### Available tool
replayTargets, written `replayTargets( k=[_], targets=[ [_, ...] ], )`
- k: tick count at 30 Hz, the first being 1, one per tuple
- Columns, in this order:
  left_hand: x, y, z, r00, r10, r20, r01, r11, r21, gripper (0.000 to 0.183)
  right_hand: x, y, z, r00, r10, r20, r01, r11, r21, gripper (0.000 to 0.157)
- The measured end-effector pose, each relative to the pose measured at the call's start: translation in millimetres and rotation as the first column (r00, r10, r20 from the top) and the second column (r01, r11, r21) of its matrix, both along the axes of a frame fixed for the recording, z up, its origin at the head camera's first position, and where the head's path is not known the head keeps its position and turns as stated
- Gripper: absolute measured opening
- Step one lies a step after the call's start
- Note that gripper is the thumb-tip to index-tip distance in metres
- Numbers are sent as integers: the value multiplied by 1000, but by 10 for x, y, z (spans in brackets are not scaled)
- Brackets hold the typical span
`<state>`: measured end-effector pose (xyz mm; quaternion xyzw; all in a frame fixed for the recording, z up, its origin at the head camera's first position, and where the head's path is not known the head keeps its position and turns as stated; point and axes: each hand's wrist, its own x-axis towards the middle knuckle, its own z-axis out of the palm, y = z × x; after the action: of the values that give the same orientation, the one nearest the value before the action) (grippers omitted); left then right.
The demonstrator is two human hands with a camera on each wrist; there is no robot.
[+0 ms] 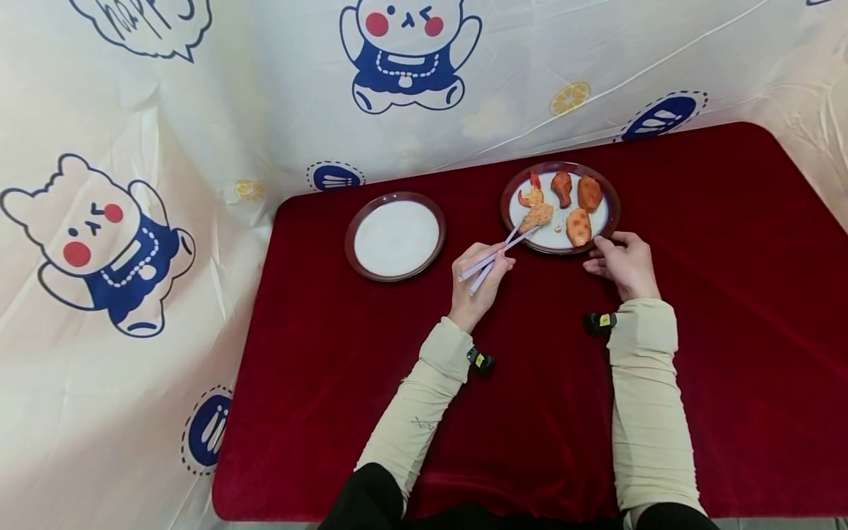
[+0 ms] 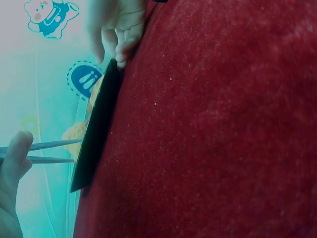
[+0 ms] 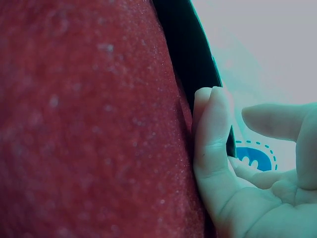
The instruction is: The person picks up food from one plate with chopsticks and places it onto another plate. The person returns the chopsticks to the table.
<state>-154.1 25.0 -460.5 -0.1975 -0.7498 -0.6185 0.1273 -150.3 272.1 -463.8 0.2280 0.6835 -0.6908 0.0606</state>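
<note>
In the head view, my left hand (image 1: 478,283) holds a pair of pale purple chopsticks (image 1: 523,238). Their tips meet a golden, crumbed fried chicken piece (image 1: 538,215) on the left part of a brown-rimmed white plate (image 1: 615,206). The left wrist view shows the chopstick tips at either side of that crumbed piece (image 2: 74,134), low at the plate. At the plate's near right edge is my right hand (image 1: 626,265). Its curled fingers (image 3: 213,129) lie against the rim in the right wrist view, with the thumb raised above.
The plate also bears a drumstick (image 1: 562,189), two browned pieces, one a spotted piece (image 1: 578,228), and a red and yellow shrimp-like piece (image 1: 532,194). A second brown-rimmed plate (image 1: 397,237), bare, stands to the left. Dark red cloth (image 1: 530,383) covers the table; a printed curtain (image 1: 278,88) hangs behind.
</note>
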Motion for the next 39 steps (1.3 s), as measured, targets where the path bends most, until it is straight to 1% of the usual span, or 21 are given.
replayTargets(
  k=[7,12,15,17,19,21,24,28,39],
  targets=[
    [0,5,2,1000,-7,10,7,1000,30,21,-3,-3,0,1000,-1,-9,1,1000,-10,65],
    [-3,0,-4,1000,4,6,-4,1000,22,21,-9,-3,3,1000,1,-8,-1,1000,-8,63],
    [1,-7,-7,1000,2,4,-2,1000,23,22,-11,-3,2,1000,-7,-12,6,999,-45,60],
    [4,-11,-8,1000,-6,8,6,999,37,22,-13,-4,-2,1000,-12,-14,11,997,-73,59],
    [10,-16,-7,1000,-15,13,14,998,55,22,-18,-7,-5,1000,-15,-17,13,997,-81,58],
    [13,-19,-4,1000,-15,18,14,998,65,22,-22,-10,-8,1000,-11,-16,10,998,-64,57],
    [21,-24,7,1000,-15,24,13,997,78,22,-26,-17,-9,1000,0,-15,0,1000,-10,57],
    [27,-32,20,999,-13,29,11,996,91,22,-26,-22,-14,1000,2,-12,-2,1000,9,58],
    [44,-67,61,999,-1,44,-3,996,89,21,-20,-20,-15,999,-34,-22,32,996,-81,59]
  ],
)
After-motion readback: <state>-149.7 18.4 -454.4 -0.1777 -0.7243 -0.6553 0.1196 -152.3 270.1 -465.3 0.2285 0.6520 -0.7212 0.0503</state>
